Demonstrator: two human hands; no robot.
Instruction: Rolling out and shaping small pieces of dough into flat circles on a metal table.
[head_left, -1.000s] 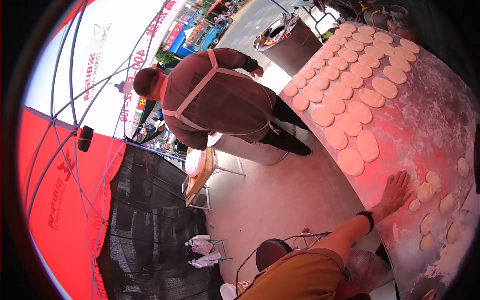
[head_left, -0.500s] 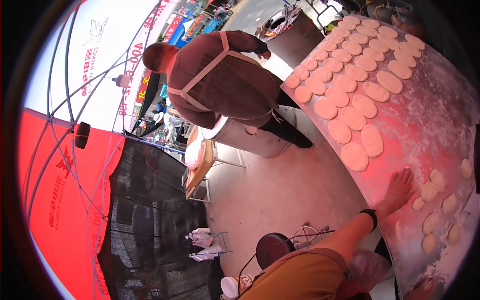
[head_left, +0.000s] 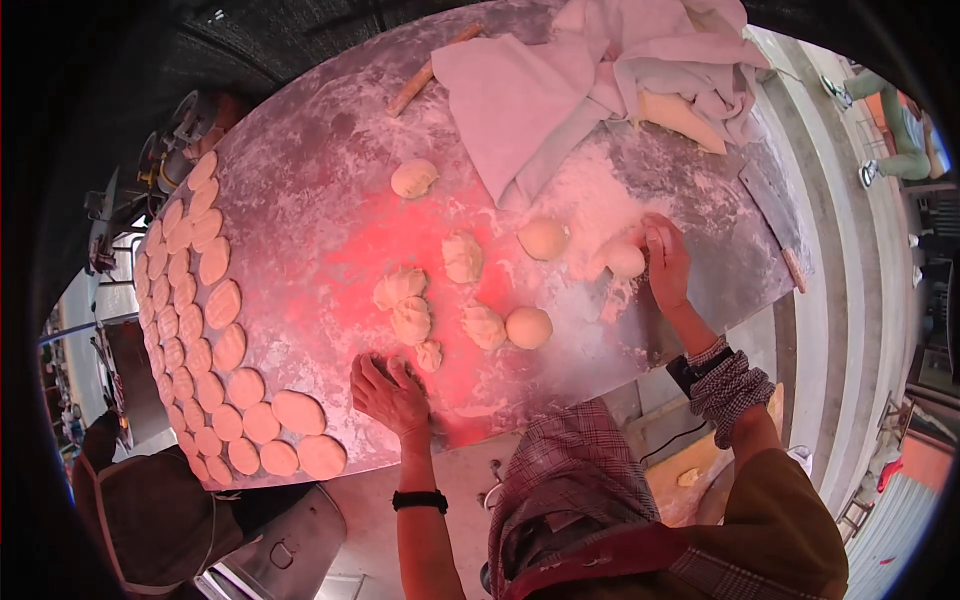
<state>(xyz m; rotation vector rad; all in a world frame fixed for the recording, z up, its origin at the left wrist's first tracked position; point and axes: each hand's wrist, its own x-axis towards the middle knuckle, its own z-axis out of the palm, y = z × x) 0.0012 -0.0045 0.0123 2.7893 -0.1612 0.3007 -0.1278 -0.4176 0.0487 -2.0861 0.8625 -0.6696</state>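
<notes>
My left hand [head_left: 390, 392] rests on the floury table [head_left: 310, 200], fingers loosely apart and palm down. A small lump of dough [head_left: 428, 355] lies just to its right, next to a larger gathered dough piece [head_left: 410, 320]. Farther right, my right hand [head_left: 667, 262] is beside a smooth dough ball [head_left: 625, 260], its fingers stretched out along the ball's right side. Whether they touch it I cannot tell. Between my hands sit several other pieces, among them a dough ball [head_left: 529, 327] and a pleated dough lump [head_left: 462, 257].
Flat dough ovals [head_left: 228, 347] stand in rows at the left. A wooden rolling pin [head_left: 432, 72] and a crumpled cloth [head_left: 530, 110] lie at the far side. A cleaver [head_left: 766, 210] is near the right edge. A person in an apron [head_left: 150, 515] is at lower left.
The view has swung right, bringing the cloth, the cleaver and more dough into sight. My right hand, barely visible before at the lower edge, is now beside the dough ball.
</notes>
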